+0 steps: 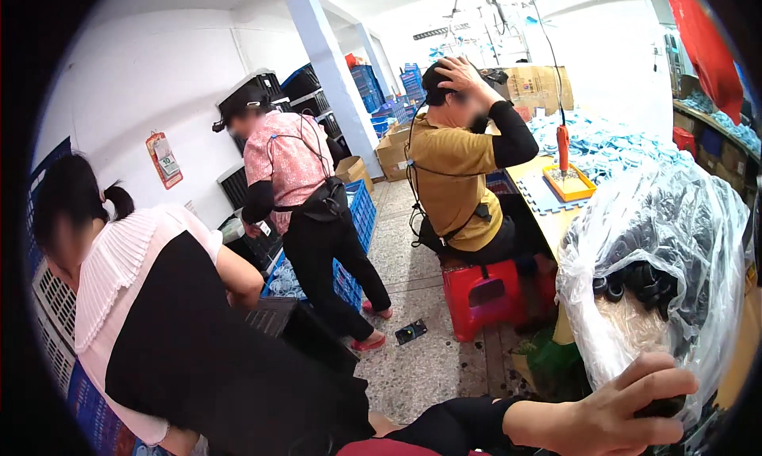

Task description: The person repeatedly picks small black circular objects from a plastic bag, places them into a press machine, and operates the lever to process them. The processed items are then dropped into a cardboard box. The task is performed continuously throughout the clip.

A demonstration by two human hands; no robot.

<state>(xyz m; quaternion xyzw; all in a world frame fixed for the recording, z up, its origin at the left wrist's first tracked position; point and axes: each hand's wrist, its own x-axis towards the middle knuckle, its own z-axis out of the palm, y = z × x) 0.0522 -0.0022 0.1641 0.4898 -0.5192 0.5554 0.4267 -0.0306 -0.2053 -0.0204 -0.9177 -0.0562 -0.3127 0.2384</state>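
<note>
My left hand (619,412), in a black sleeve, reaches across from the lower edge and grips the lower part of a large clear plastic bag (675,234). The bag stands at the right and holds several small black parts (643,281). My thumb lies on top of the bag's wrinkled film, with something dark under the fingers. My right hand is out of sight.
A person in white and black (151,313) stands close at the left. Another in a pink shirt (294,170) bends over a blue crate (361,210). A third in a mustard top (456,170) sits on a red stool (480,293) at a yellow table (556,222). A dark flat object (410,331) lies on the floor.
</note>
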